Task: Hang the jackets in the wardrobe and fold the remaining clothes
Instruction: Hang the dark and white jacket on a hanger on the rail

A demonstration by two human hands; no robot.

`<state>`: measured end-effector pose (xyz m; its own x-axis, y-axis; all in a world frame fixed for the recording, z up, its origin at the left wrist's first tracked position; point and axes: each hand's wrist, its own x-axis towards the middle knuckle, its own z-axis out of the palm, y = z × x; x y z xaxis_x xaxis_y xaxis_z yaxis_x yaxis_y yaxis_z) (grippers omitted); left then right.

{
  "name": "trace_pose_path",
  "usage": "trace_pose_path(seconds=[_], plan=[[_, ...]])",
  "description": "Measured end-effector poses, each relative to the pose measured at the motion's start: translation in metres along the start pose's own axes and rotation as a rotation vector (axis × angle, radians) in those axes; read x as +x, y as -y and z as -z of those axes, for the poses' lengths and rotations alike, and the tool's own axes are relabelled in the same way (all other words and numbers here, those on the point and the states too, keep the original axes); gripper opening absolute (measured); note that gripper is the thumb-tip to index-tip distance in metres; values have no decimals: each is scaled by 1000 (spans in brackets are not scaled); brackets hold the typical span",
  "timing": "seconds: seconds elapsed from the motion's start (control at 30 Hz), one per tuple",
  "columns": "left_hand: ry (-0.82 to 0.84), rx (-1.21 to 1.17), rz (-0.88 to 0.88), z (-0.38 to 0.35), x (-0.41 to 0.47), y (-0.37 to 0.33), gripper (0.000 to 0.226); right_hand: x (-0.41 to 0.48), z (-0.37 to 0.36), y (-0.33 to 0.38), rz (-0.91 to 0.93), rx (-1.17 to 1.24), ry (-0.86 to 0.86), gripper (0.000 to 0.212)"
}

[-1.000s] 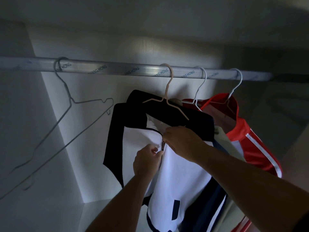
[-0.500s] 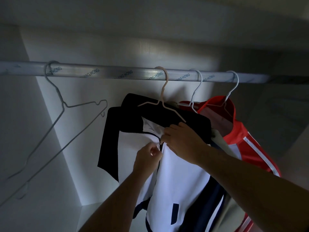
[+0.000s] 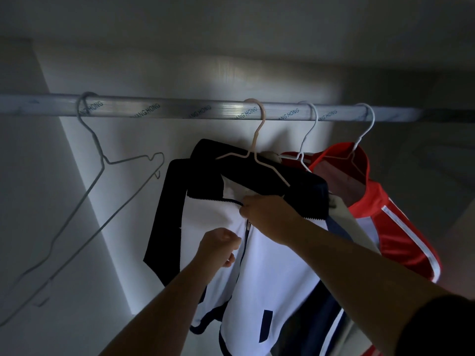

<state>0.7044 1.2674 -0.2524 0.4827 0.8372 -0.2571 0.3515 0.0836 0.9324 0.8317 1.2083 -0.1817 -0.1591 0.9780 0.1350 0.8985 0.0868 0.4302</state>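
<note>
The white and dark blue jacket (image 3: 277,273) hangs on a pink hanger (image 3: 257,140). The hanger is hooked over the shiny rail (image 3: 180,109) inside the wardrobe. Both hands are on the front of the jacket, right at the zip (image 3: 244,242).

The zip runs up and down the middle of the front, leaning just a little. The small zip pull (image 3: 248,224) sits near the top of it. The right hand (image 3: 267,211) is above the pull, close enough to touch it. Its fingers are curled around the top edge of the jacket, under the dark collar. The left hand (image 3: 221,246) is lower and off to the left of the zip. It is closed in a small fist and seems to pinch the white cloth beside the zip — I cannot see its fingertips well.

So the right hand is the nearer one to the pull. I think the next move goes along the line of the zip, while the lower hand keeps the cloth tight.

The jacket is white in front, with a dark blue collar, sleeves and trim. It looks soft and floppy, and below the pull the zip looks done up.

A red jacket (image 3: 401,227) hangs just to the right. A bare grey wire hanger (image 3: 104,158) hangs well off to the left — nothing is on it.
</note>
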Motion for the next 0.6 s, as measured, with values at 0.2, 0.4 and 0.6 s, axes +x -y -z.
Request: trace_pose_path(seconds=[0.2, 0.4, 0.6], plan=[[-181, -48, -230, -29, 6, 1, 16, -12, 7, -16, 56, -161, -44, 27], [-318, 125, -374, -49, 13, -2, 8, -18, 10, -22, 47, -100, -11, 33], [-169, 74, -416, -43, 10, -1, 8, -24, 12, -23, 19, -10, -45, 27]])
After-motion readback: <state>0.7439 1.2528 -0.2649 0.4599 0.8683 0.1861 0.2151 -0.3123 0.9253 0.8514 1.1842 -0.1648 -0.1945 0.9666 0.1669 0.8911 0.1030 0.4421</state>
